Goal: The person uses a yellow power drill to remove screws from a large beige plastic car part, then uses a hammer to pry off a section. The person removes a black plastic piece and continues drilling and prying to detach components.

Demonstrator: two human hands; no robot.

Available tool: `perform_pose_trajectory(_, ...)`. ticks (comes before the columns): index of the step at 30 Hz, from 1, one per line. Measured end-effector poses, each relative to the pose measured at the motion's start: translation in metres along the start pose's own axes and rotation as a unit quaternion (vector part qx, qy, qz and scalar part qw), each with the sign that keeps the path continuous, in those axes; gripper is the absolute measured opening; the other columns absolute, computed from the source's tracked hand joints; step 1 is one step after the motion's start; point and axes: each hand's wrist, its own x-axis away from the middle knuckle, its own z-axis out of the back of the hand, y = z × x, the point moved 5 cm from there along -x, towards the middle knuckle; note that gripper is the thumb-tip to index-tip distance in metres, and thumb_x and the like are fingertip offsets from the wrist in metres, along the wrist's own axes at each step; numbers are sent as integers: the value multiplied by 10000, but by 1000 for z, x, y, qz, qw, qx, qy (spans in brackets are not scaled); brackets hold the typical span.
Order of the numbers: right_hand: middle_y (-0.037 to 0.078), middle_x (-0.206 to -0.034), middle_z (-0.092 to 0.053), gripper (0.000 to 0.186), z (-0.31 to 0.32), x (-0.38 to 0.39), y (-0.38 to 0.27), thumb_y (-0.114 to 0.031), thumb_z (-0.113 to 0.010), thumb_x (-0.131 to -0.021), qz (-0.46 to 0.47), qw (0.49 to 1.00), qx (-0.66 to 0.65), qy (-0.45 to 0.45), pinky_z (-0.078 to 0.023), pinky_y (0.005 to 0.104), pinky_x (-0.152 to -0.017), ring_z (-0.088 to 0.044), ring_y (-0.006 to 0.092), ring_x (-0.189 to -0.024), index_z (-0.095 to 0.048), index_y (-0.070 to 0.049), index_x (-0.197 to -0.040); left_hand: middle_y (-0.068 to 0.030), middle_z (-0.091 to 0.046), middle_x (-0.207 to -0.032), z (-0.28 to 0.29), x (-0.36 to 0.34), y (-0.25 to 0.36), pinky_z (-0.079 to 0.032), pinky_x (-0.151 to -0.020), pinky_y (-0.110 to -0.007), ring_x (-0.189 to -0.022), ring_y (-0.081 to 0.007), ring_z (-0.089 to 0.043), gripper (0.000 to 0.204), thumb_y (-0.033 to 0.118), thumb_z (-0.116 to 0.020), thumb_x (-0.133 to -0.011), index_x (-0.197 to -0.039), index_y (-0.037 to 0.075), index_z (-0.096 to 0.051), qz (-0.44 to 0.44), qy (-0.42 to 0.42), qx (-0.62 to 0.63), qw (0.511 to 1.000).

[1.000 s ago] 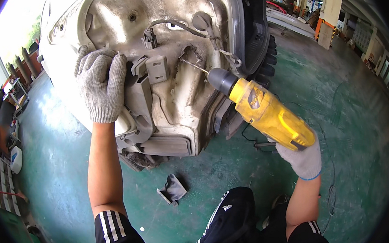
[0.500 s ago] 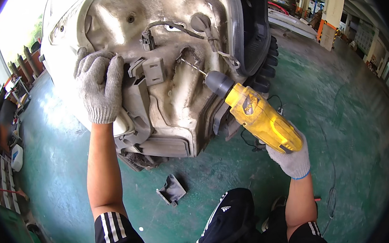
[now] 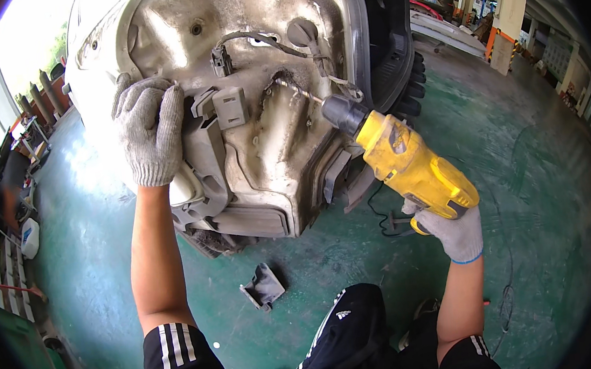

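Note:
My left hand, in a grey knit glove, has its fingers curled over the white car body panel, beside a grey plastic bracket. My right hand, also gloved, grips a yellow and black cordless drill from below. The long bit reaches into a rough, dark-edged hole in the dirty metal body; its tip is hard to make out. Above hang a black wire harness and a connector. A dark lamp housing or trim borders the body on the right.
A loose grey plastic piece lies on the green floor near my knee. Cables trail at right. Parts, a white jug and cylinders stand at left. Pillars and cars are at the back right.
The drill and my right hand shifted slightly left, then back to the right, with the chuck now a little higher and further right. My left hand stays almost still on the panel.

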Motion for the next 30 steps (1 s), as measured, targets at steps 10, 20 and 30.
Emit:
perform_pose_trajectory(10, 163, -1137, -812, 597, -6, -1, -2, 20, -763, -791, -41, 999, 15, -3, -644, 388, -897, -804, 243, -992, -658, 56, -1378, -130, -785, -1007, 2, 0, -2, -415, -1243, -549, -1053, -338, -734, 190, 189, -761, -988, -943, 5, -776, -9, 3, -2, 1000)
perform_pose_trajectory(20, 152, -1101, -809, 588, -7, -2, -2, -11, -762, -775, 1, 999, 35, 15, -632, 382, -907, -795, 231, -973, -666, 60, -1352, -135, -783, -1005, 1, 0, 0, -412, -1249, -552, -1052, -340, -734, 188, 187, -767, -983, -943, 4, -777, -13, 1, -1, 1000)
perform_pose_trajectory(30, 113, -947, -760, 489, -25, 4, -10, -3, -729, -758, -68, 994, -88, -9, -630, 396, -849, -753, 223, -858, -701, 42, -1244, -128, -784, -1008, 0, 1, 1, -399, -1262, -548, -1055, -330, -733, 172, 171, -759, -985, -939, 6, -776, -2, 6, -6, 1000)
